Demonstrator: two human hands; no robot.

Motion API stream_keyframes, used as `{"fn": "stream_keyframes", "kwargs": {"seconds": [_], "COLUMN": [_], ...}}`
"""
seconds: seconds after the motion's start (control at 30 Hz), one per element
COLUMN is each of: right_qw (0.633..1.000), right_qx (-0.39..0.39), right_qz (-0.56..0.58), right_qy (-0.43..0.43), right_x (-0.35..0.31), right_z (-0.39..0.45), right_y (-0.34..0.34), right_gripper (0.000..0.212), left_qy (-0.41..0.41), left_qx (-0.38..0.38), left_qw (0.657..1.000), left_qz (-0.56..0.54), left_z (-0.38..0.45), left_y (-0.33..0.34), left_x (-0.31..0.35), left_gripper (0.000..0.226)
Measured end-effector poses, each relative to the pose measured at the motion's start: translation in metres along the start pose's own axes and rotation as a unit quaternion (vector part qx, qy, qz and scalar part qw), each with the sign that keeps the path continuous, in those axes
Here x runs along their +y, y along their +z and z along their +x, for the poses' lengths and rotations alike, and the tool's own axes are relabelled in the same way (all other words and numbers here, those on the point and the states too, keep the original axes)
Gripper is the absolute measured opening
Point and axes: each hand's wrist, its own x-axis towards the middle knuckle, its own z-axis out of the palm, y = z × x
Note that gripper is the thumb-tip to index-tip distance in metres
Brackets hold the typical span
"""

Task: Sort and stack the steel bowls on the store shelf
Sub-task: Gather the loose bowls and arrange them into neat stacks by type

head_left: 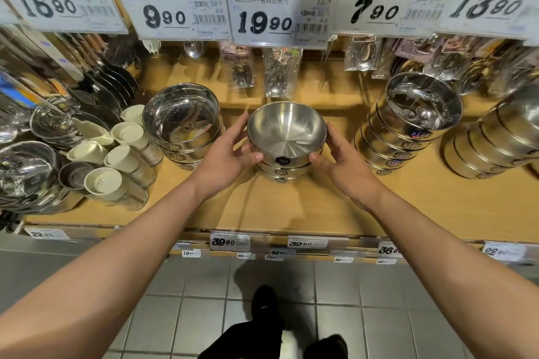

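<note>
Where grey floor tiles (204, 285) meet the wooden shelf (291, 207), a brushed steel bowl (287, 132), empty and topping a short stack marked 304, is clasped between the left hand (230, 154) and right hand (341, 160); shinier bowl stacks (408, 131) flank it beneath price tags (281, 13).

"304" sticker on bowl (282, 160), "19.90" price tag (281, 16)

Both bare arms reach forward, left hand (230, 151) and right hand (341, 159) cupped inward, facing each other, fingers curled.
</note>
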Motion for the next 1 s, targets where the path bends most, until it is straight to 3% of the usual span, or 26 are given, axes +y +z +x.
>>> {"fn": "stream_keyframes", "kwargs": {"seconds": [0.47,1.0], "right_qw": [1.000,0.999], "right_qx": [0.009,-0.005], "right_qz": [0.012,0.013], "right_qy": [0.003,0.046], "right_x": [0.000,0.002], "right_z": [-0.002,-0.003], "right_y": [0.001,-0.001], "right_gripper": [0.079,0.085], "left_qy": [0.048,0.031], "left_qx": [0.003,0.026], "left_qw": [0.999,0.999], "left_qz": [-0.014,0.019], "left_z": [-0.005,-0.005], "left_y": [0.007,0.000], "left_x": [-0.001,-0.014], "left_gripper": [0.088,0.087]}}
